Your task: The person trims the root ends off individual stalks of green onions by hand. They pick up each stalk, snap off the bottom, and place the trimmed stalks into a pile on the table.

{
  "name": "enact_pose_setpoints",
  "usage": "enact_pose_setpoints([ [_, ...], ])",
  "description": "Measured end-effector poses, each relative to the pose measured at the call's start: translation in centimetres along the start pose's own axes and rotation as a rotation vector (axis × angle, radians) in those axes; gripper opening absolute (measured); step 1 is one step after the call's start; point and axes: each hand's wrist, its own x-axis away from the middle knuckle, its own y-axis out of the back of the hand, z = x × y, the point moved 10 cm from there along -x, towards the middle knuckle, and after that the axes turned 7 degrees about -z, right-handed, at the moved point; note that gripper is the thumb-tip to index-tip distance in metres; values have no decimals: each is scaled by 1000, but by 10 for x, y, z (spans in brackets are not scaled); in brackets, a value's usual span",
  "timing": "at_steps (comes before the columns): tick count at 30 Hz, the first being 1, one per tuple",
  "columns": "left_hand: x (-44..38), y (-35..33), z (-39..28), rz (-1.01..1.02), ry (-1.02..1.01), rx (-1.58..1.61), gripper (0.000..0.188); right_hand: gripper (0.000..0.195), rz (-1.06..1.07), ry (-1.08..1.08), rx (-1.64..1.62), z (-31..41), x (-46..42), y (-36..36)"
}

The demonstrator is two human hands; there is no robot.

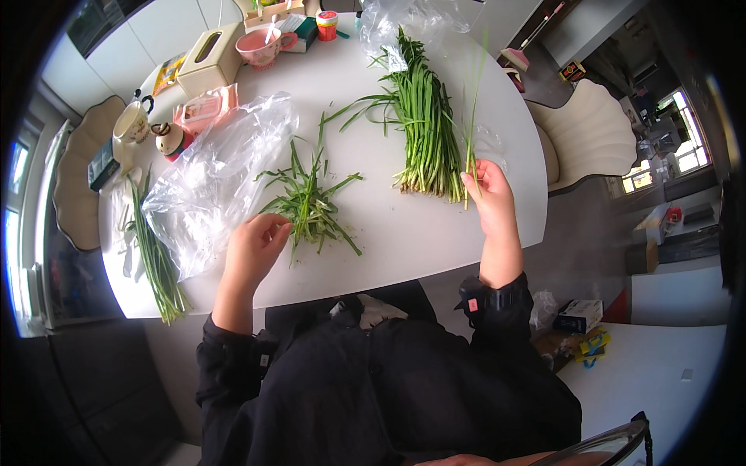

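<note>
My right hand (pixel 491 185) holds a few thin stalks of garlic chives (pixel 471 137) upright between thumb and fingers, beside the right side of a large chive bunch (pixel 428 128). That bunch lies on the white table with its pale root ends towards me. My left hand (pixel 259 239) is over the table just left of a loose heap of chive leaves and trimmings (pixel 312 209); its fingers are curled, and whether they pinch anything is not visible. A smaller bundle of chives (pixel 152 256) lies at the table's left edge, beyond a clear plastic bag (pixel 215 175).
A pink wipes pack (pixel 207 109), a tissue box (pixel 211 61), a pink cup (pixel 259 49), a floral mug (pixel 133 122) and a red-lidded jar (pixel 327 26) stand along the far left. Another clear bag (pixel 414 20) touches the large bunch's tips. A shell-backed chair (pixel 588 137) stands at right.
</note>
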Motion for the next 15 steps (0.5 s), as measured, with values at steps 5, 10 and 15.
enact_pose_setpoints([
  [5, 1, 0, -4, -6, -26, -6, 13, 30, -101, 162, 482, 13, -10, 9],
  [10, 3, -1, 1, 7, -17, -6, 13, 36, -25, 103, 486, 6, -7, 4],
  [15, 5, -3, 8, 32, 16, 1, 14, 39, 59, 153, 478, 10, 6, -13],
])
